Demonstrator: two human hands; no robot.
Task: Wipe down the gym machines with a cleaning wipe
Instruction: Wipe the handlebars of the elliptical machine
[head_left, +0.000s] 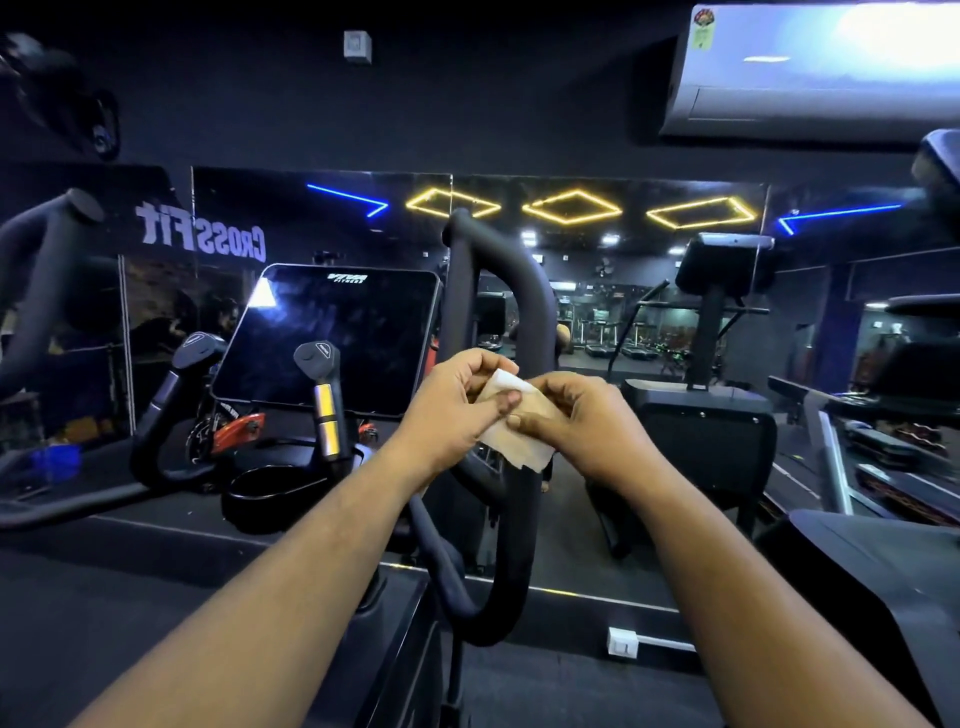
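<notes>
A small, pale cleaning wipe (514, 436) is held up in front of me between both hands. My left hand (457, 400) pinches its left side with thumb and fingers. My right hand (576, 421) pinches its right side, thumb on the front. Just behind the hands rises the black looped handlebar (524, 291) of a gym machine. To the left stands the machine's dark console screen (332, 332), with two short grip handles (324, 395) in front of it.
A wall mirror (597, 291) runs across the back, reflecting ceiling lights and more gym machines. Another machine with a console (722, 270) stands at the right. A large curved handle (36, 291) sits at the far left. An air conditioner (810, 67) hangs top right.
</notes>
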